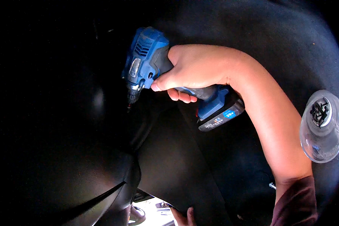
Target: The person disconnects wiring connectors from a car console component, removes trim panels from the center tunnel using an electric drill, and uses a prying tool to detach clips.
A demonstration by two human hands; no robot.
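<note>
A blue and black cordless drill (147, 56) is held in my right hand (188, 67), its fingers wrapped around the handle. Its dark chuck and bit (129, 107) point down toward the black surface at the left, and whether the tip touches anything is lost in the dark. A battery pack (220, 113) sits at the base of the handle. At the bottom edge, part of my left hand (184, 218) shows, two fingers stretched out and apart against the lower edge of a black panel (177, 158). The rest of that hand is out of the picture.
A clear plastic cup (322, 147) with several small black pieces inside, perhaps screws, stands beside my right forearm. A small silver metal piece (272, 185) lies by my sleeve. Below the panel is a bright gap (150, 213). A curved black moulded part (90, 177) fills the lower left.
</note>
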